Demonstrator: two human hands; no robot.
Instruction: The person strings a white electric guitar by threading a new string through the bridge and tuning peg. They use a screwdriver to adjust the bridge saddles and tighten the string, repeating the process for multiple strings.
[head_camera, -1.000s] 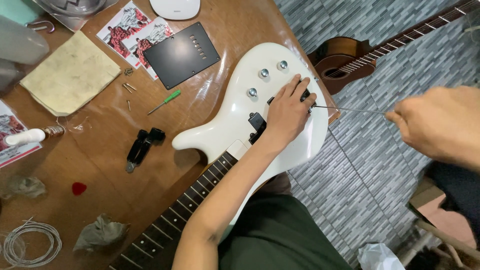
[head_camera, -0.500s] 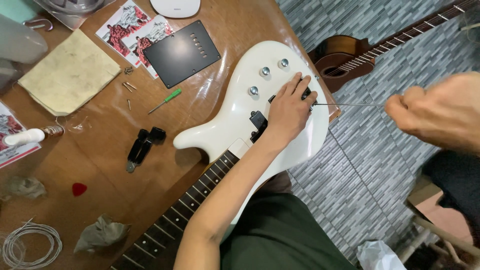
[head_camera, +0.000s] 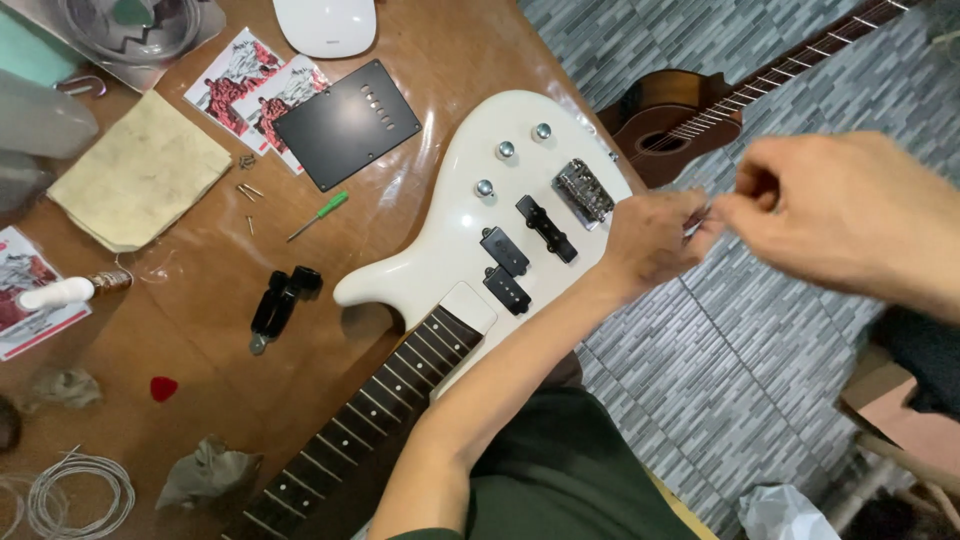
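Two hands meet past the bridge (head_camera: 584, 190) of the white bass guitar (head_camera: 480, 230) lying on the table (head_camera: 200, 290): left hand (head_camera: 650, 240) and right hand (head_camera: 840, 215) both pinch a thin string (head_camera: 697, 224), keeping it taut.

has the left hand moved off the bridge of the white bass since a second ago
Yes. The left hand slid off the bridge toward the body's tail edge, meeting the right hand.

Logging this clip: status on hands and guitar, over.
Left hand and right hand meet just past the bridge, pinching something thin. White bass guitar flat on table. Nothing obstructing.
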